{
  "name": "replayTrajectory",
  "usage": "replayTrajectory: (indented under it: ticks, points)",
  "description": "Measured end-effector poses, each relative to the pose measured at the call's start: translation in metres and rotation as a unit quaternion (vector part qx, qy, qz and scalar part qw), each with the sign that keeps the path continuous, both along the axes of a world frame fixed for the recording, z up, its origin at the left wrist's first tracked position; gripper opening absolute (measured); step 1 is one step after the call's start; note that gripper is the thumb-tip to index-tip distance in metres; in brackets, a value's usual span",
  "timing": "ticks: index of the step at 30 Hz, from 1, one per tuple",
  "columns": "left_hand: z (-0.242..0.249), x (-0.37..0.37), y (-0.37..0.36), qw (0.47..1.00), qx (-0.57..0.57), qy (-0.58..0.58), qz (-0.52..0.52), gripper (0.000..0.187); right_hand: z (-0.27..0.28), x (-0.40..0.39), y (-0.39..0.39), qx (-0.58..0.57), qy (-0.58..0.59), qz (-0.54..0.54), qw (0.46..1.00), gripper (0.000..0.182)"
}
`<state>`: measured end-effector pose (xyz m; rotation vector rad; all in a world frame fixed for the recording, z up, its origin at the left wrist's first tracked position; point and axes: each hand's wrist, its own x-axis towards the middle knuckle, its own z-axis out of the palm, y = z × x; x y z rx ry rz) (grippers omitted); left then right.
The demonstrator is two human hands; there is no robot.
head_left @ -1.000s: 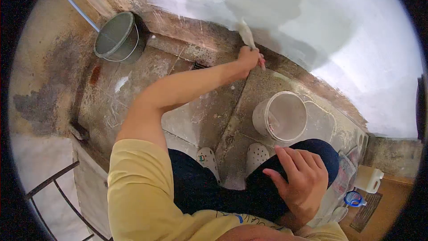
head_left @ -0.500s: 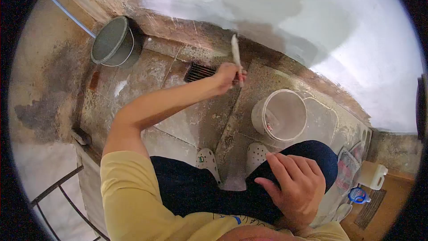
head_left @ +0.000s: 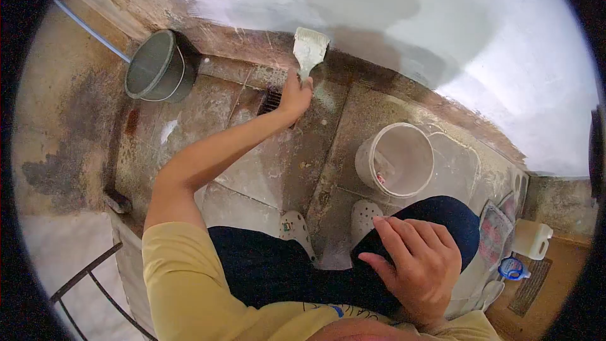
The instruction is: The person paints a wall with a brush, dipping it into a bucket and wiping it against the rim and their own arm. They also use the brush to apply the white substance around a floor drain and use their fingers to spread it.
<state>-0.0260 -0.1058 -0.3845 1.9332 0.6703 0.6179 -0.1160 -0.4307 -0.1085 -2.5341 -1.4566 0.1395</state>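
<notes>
My left hand [head_left: 296,96] is closed around the handle of a wide paintbrush [head_left: 310,48]. Its white-coated head, broad side facing me, overlaps the brown base of the wall below the white painted area [head_left: 505,69]. My right hand [head_left: 416,265] rests on my right knee, thumb spread away from the fingers, holding nothing. A white bucket [head_left: 404,159] stands on the floor in front of that knee; whitish residue and a small red-marked scrap show inside it.
A dark grey bucket [head_left: 151,66] with a wire handle stands in the left corner by a pale blue hose [head_left: 91,30]. A floor drain grate [head_left: 269,102] lies beside my left wrist. At right are a jug [head_left: 531,239], a blue-topped container [head_left: 512,269] and a flattened bag [head_left: 494,232].
My left hand has moved left, and the brush has turned from edge-on to showing its broad side. My right hand stays on the knee.
</notes>
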Motion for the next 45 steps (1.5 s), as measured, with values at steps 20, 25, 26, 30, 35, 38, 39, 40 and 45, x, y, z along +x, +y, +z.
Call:
replayTrajectory:
  ticks: [20, 25, 26, 30, 35, 38, 39, 40, 45]
  points:
    - [-0.016, -0.016, 0.017, 0.971, -0.087, 0.222, 0.021, 0.049, 0.001, -0.006, 0.003, -0.002, -0.009, -0.001, 1.000, 0.044]
    - [-0.013, -0.014, 0.019, 0.975, -0.090, 0.201, 0.015, 0.048, 0.000, -0.008, 0.002, 0.002, -0.019, -0.009, 1.000, 0.044]
    - [-0.018, -0.013, 0.019, 0.976, -0.087, 0.200, 0.006, 0.048, -0.001, -0.008, 0.002, 0.010, -0.017, -0.003, 1.000, 0.039]
    - [-0.017, -0.014, 0.013, 0.984, -0.065, 0.159, -0.050, 0.044, -0.005, -0.005, -0.006, 0.016, -0.039, 0.051, 0.998, 0.026]
    - [-0.015, -0.012, 0.000, 0.983, 0.001, 0.156, -0.096, 0.046, -0.005, -0.004, -0.005, 0.131, 0.062, 0.118, 0.982, 0.025]
    - [0.007, -0.016, -0.011, 0.974, 0.038, 0.139, -0.174, 0.040, -0.009, -0.008, 0.005, 0.241, 0.122, 0.195, 0.943, 0.027]
    - [0.012, -0.017, -0.014, 0.973, 0.040, 0.137, -0.181, 0.040, -0.009, -0.009, 0.007, 0.247, 0.127, 0.218, 0.936, 0.025]
    - [0.015, -0.018, -0.018, 0.973, 0.045, 0.121, -0.192, 0.037, -0.010, -0.010, 0.009, 0.251, 0.132, 0.242, 0.928, 0.023]
    - [0.017, -0.023, -0.027, 0.961, 0.115, 0.054, -0.247, 0.034, -0.015, -0.017, 0.013, 0.245, 0.130, 0.214, 0.937, 0.014]
